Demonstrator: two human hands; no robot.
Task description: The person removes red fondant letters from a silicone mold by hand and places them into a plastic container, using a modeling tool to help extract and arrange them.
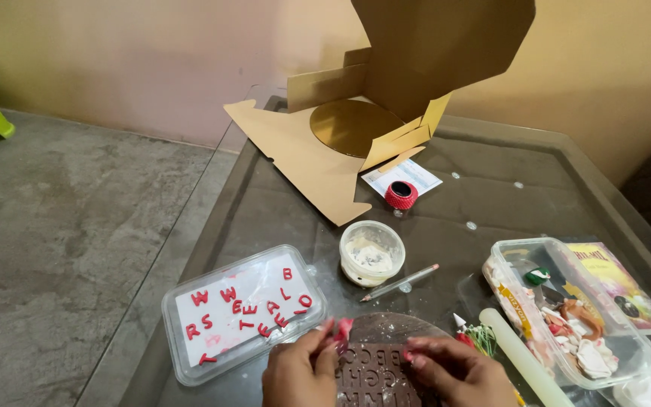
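Note:
At the bottom edge my left hand (295, 373) pinches a small piece of red clay (343, 329) between thumb and fingertips. My right hand (457, 371) rests with its fingers on a brown letter mould (374, 373), and a bit of red shows at its fingertips. The mould lies on a round dark board (393, 324). To the left, a clear plastic lid (239, 309) carries several red clay letters on white paper.
A glass table (265, 203) holds a small round tub of white paste (371, 252), a pencil (401, 282), a red cap (401, 194), an open cardboard box with a gold disc (352, 124), a clear container of bits (559, 309) and a pale rolling pin (521, 354).

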